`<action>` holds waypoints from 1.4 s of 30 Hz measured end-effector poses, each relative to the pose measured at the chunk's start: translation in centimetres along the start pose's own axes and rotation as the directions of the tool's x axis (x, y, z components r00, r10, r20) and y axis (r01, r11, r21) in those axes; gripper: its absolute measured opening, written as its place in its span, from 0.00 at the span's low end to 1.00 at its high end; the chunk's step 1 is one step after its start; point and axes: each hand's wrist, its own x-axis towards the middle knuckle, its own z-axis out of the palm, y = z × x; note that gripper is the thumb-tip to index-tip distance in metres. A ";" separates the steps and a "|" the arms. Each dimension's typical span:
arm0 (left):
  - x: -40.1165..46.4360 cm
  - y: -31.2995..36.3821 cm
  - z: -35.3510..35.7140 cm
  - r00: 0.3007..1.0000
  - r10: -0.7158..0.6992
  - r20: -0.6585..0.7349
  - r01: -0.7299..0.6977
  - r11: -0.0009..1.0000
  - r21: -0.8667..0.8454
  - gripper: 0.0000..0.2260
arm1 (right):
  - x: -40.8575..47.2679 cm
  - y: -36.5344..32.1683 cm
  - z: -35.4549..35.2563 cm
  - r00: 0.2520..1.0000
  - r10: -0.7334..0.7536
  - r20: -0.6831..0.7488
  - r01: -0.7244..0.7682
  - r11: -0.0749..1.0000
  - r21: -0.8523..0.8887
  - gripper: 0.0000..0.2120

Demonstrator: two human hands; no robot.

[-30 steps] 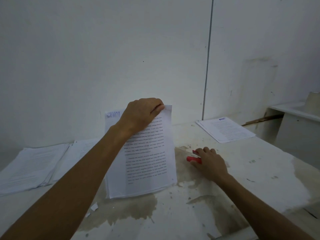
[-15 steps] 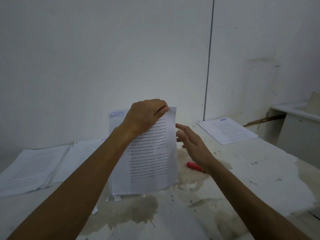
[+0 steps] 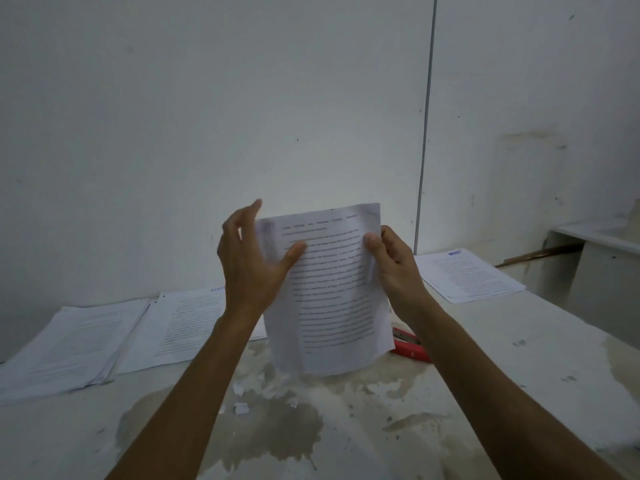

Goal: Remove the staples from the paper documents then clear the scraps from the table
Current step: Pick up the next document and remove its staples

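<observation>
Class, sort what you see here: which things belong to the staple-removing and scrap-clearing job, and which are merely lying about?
Belonging to the job:
held document, in the left hand and right hand
red staple remover
paper scraps
paper stacks, left
paper stack, right

Lying about:
white ledge
wooden strip

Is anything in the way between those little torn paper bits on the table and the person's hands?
Yes, in a sense: both hands are busy. The left hand and right hand hold a paper document upright above the table. The scraps lie in the open below, with nothing visible covering them.
</observation>
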 end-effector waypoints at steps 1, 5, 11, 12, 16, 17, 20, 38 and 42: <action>-0.8 -0.1 0.2 0.994 -0.110 0.021 0.112 0.990 -0.086 0.41 | 0.2 0.0 -0.2 1.000 0.005 0.000 -0.005 1.000 0.000 0.16; -2.0 -0.2 0.7 0.851 -0.414 0.323 0.518 0.765 -0.383 0.41 | 1.0 0.0 -0.8 1.000 0.014 -0.011 -0.014 1.000 -0.015 0.17; -2.6 0.1 1.6 0.768 -0.424 0.480 0.631 0.631 -0.452 0.20 | 2.0 0.1 -2.6 0.991 0.109 -0.080 -0.113 0.993 -0.036 0.13; -2.6 0.4 1.7 0.780 -0.429 0.456 0.620 0.633 -0.464 0.17 | 1.9 0.1 -2.9 0.989 0.125 -0.075 -0.128 0.991 -0.039 0.14; -1.9 1.4 2.2 0.780 -0.493 0.385 0.625 0.591 -0.510 0.16 | 0.5 1.1 -3.7 0.988 0.157 -0.001 -0.156 0.978 -0.141 0.16; -1.8 1.6 2.3 0.780 -0.501 0.375 0.625 0.592 -0.509 0.17 | 0.0 1.7 -3.9 0.984 0.174 0.022 -0.168 0.972 -0.167 0.16; -2.0 2.3 2.9 0.784 -0.497 0.373 0.621 0.614 -0.487 0.20 | -1.2 3.4 -4.4 0.974 0.227 0.025 -0.218 0.957 -0.194 0.17; -5.6 3.0 12.5 0.605 -0.526 0.597 0.779 0.547 -0.307 0.16 | 0.8 9.0 -12.0 0.877 0.465 -0.119 -0.473 0.796 -0.379 0.13; -5.6 1.6 16.0 0.553 -0.504 0.663 0.769 0.615 -0.175 0.19 | 3.0 12.0 -13.0 0.885 0.427 -0.186 -0.463 0.761 -0.454 0.13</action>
